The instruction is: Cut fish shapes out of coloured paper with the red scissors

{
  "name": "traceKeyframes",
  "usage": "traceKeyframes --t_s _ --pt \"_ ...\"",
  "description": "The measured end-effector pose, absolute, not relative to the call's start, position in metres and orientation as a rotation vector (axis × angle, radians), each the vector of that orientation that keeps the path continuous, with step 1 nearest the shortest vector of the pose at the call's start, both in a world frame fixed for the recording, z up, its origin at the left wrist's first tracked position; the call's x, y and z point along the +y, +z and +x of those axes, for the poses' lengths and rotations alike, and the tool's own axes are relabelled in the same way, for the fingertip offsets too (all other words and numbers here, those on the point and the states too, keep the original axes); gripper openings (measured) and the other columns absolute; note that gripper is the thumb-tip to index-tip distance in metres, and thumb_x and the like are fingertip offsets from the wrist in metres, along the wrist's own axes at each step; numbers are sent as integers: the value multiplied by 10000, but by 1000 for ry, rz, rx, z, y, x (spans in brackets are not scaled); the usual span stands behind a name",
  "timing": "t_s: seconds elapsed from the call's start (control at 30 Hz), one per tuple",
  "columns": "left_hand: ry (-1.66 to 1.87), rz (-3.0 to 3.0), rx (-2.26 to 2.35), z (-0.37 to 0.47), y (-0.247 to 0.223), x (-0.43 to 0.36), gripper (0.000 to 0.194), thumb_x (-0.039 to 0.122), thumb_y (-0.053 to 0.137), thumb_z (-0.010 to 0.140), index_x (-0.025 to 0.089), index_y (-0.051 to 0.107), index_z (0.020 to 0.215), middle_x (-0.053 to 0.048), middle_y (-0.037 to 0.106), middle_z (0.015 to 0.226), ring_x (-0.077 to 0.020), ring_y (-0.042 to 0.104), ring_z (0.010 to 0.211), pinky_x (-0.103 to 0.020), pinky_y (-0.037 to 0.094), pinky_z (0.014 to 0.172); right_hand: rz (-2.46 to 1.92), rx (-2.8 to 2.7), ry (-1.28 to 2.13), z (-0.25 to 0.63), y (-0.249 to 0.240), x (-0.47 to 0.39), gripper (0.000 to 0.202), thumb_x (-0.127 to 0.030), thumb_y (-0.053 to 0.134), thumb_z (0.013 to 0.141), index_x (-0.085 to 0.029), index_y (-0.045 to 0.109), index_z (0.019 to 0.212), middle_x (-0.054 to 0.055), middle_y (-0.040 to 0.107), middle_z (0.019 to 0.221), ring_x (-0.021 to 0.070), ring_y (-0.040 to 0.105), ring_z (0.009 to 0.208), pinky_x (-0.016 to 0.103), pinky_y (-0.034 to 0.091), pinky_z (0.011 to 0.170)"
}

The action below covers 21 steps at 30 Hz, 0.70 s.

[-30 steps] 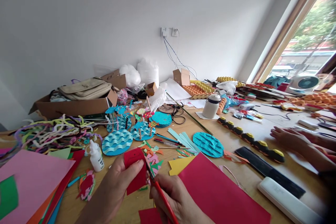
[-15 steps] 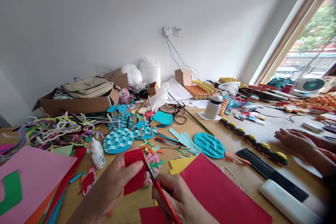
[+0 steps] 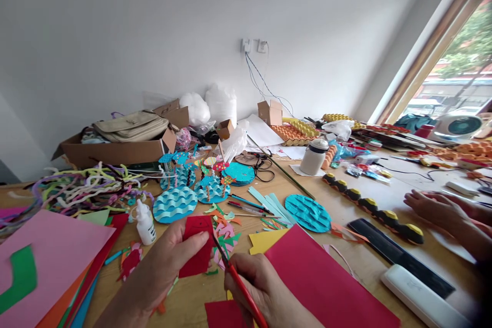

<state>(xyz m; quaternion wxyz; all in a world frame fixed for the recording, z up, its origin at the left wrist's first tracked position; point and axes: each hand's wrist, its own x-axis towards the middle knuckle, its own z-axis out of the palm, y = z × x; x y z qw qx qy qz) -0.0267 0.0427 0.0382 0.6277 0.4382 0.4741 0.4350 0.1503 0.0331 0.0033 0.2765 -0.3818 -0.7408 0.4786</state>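
A small piece of red paper with faint drawn lines is pinched between the thumb and fingers of my left hand. My right hand is closed around red-handled scissors, whose dark blades point up and left to the paper's right edge. How far the blades are apart I cannot make out. Under my right hand lies another red paper piece. To its right is a large red sheet, partly over a yellow sheet. Colored paper scraps lie just beyond the scissors.
A white glue bottle stands left of my hands, near pink paper and tangled pipe cleaners. Blue wavy discs lie ahead. At right are an egg-carton caterpillar, a white case and another person's hands.
The view has shifted slightly. My left hand and the red paper sit a little higher, with the paper tilted differently. The scissors stay at its right edge.
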Motion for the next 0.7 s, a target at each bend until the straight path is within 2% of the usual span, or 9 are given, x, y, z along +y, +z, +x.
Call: traceKeyframes --t_s 0.17,0.43,0.7 --pt "983 1000 1087 -25 42 40 176 331 654 665 181 592 735 25 631 596 -106 522 533 -209 413 522 -1021 -1982 1311 151 -1 32 273 -281 421 864 -163 416 618 -54 321 526 66 265 504 180 179 420" --pt "964 1011 1049 -24 46 38 161 325 646 667 175 607 712 19 651 584 -108 546 538 -199 425 530 -1032 -2001 1306 151 1 32 273 -269 434 855 -161 403 606 -57 324 509 63 274 492 174 188 418" --pt "978 1006 1051 -23 47 38 146 311 647 667 179 615 722 21 641 600 -113 539 545 -208 428 535 -1041 -1997 1360 151 5 32 329 -378 419 870 -162 404 623 -53 312 532 65 261 494 165 198 408"
